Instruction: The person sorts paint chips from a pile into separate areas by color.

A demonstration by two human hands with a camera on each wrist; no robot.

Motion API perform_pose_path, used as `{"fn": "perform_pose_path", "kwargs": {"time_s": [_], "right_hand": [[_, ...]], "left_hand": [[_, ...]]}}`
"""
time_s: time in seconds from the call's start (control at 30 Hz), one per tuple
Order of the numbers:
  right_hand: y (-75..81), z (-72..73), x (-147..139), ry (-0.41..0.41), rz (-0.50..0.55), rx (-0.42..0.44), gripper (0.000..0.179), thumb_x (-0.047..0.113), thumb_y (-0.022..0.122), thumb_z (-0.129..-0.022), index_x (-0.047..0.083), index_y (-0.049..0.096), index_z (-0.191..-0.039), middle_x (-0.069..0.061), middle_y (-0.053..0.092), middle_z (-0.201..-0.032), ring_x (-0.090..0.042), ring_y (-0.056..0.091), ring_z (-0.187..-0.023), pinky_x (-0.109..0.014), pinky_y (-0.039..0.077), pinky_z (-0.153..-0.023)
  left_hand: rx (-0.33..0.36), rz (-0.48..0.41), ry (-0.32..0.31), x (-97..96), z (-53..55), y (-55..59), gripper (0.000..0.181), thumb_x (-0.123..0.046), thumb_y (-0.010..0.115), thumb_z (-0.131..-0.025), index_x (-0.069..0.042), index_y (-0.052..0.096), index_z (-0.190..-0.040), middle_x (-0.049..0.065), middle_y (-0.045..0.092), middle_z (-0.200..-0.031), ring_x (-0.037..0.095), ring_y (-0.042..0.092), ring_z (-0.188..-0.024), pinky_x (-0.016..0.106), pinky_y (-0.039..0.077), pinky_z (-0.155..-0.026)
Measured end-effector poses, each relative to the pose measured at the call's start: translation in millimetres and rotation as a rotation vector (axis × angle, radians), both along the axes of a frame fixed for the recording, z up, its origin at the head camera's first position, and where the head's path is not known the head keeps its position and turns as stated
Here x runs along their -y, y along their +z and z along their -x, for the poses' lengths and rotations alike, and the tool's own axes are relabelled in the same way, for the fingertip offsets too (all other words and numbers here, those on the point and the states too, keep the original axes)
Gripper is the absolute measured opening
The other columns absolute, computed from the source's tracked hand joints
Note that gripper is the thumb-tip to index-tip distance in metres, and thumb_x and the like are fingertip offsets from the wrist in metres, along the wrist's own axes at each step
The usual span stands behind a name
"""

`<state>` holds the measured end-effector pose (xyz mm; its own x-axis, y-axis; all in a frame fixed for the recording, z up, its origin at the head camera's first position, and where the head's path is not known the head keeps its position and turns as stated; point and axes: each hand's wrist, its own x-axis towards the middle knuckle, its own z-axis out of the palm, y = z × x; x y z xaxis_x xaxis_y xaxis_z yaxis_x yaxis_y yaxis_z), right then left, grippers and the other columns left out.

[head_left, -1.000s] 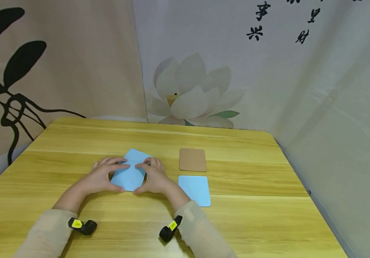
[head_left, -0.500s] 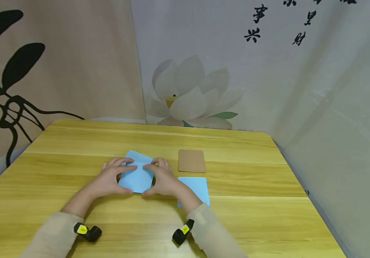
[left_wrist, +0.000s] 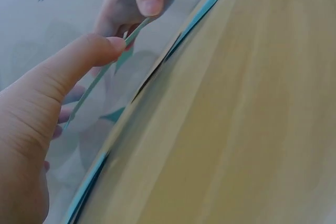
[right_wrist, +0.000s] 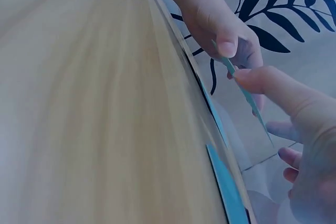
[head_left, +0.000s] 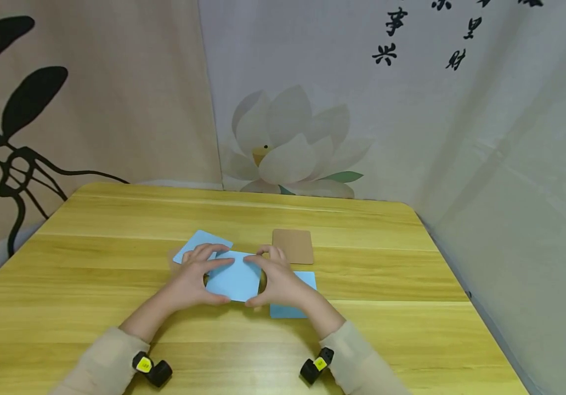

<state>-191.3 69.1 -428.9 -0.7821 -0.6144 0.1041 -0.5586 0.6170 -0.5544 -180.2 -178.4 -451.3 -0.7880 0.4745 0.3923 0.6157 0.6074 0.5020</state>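
A thin light blue square card (head_left: 236,278) is held up off the table between both hands. My left hand (head_left: 191,286) pinches its left side and my right hand (head_left: 283,284) its right side, thumbs at the near edge and fingers at the far edge. Seen nearly edge-on, the same blue card (left_wrist: 93,86) hangs clear of the wood in the left wrist view. Behind my left hand, another blue card (head_left: 198,242) lies turned at an angle, partly covered by the fingers. A bit of brown (head_left: 171,260) shows beside it.
To the right, a brown square card (head_left: 294,247) lies flat at the back, its left edge near my right fingers. In front of it is a further blue card (head_left: 287,311), partly under my right hand and wrist. The wooden table (head_left: 401,340) extends to a printed curtain (head_left: 303,66).
Both hands have moved right, lifting the held blue card off the left spot and carrying it along. The angled blue card behind is now uncovered more. The right hand now overlaps the right-hand cards.
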Motion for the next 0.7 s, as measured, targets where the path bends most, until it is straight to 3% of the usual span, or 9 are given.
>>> {"fn": "perform_pose_path", "kwargs": {"time_s": [0.2,0.7], "right_hand": [[4.5,-8.5,-20,-0.007,0.01,0.002,0.085,0.038,0.087,-0.065,0.019,0.05,-0.139,-0.008,0.032,-0.139,-0.026,0.022,-0.13,-0.05,0.034,-0.096],[2.7,-20.1,-68,-0.01,0.026,-0.022,0.086,0.036,0.088,-0.063,0.017,0.051,-0.138,-0.015,0.033,-0.139,-0.03,0.024,-0.126,-0.056,0.031,-0.093]], "left_hand": [[-0.019,-0.027,-0.011,-19.2,-5.5,-1.2,0.08,-0.054,0.085,-0.062,-0.011,0.064,-0.127,0.011,0.045,-0.139,0.031,0.03,-0.13,0.056,0.02,-0.092],[-0.031,-0.041,-0.038,-68.0,-8.3,-3.1,0.078,-0.051,0.086,-0.059,-0.012,0.066,-0.124,0.007,0.048,-0.135,0.026,0.034,-0.126,0.051,0.023,-0.092]]}}
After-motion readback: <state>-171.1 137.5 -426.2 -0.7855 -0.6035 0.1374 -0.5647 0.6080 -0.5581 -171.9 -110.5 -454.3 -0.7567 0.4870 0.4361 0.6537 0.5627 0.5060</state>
